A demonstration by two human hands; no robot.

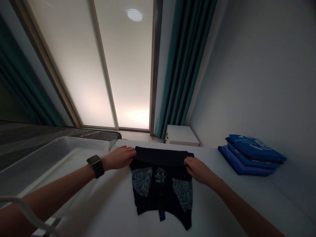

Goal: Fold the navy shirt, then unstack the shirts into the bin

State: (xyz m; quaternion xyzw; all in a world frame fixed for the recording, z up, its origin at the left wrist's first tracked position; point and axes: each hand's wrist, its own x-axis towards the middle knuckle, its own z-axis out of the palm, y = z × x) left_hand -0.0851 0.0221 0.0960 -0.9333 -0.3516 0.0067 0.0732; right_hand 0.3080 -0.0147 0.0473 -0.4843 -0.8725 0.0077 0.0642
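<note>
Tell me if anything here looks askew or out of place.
The dark garment lies slightly crooked: its near edge is uneven, the right corner reaching nearer than the left. The left hand and right hand hold its folded far edge. The stack of blue folded clothes sits staggered, not flush. Nothing looks spilled or damaged.

Location: a room in a home. Indicators: teal curtains (182, 65) flank frosted sliding panels (98, 65) at upper centre. A stack of folded garments (251, 154) lies at right, a white plastic bin (49, 158) at lower left.
</note>
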